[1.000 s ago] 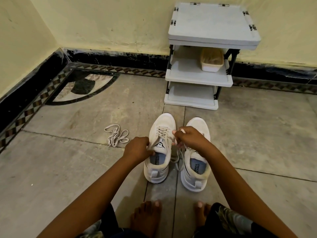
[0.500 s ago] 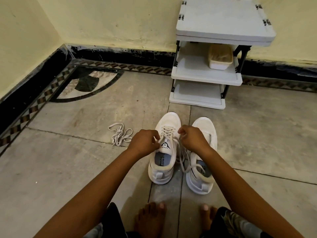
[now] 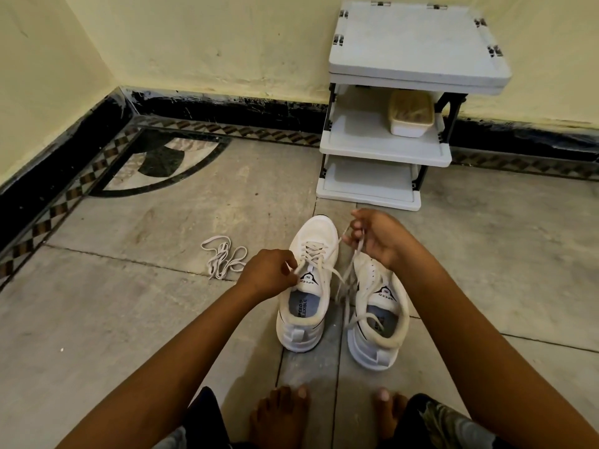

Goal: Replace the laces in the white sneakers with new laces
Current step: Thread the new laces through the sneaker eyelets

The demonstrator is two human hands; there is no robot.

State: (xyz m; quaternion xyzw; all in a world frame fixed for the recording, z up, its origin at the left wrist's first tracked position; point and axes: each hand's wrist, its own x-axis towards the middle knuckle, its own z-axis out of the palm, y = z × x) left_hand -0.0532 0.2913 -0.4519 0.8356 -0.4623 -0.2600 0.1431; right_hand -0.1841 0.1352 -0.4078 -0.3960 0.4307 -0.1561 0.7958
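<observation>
The stone floor (image 3: 129, 319) carries a white three-tier shoe rack (image 3: 418, 40) against the wall. Before it stand the left sneaker (image 3: 319, 233) and the right sneaker (image 3: 369, 345), side by side, toes toward the rack. The left hand (image 3: 269, 272) pinches one strand of the threaded lace (image 3: 312, 254) beside the left sneaker's tongue. The right hand (image 3: 379, 236), raised over the right sneaker, pinches the other strand. A loose lace (image 3: 223, 257) lies on the floor to the left.

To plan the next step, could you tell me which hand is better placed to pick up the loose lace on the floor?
Left, probably: the left hand is nearer the loose lace, though it pinches the threaded lace; the right hand is over the right sneaker, also pinching a strand.
</observation>
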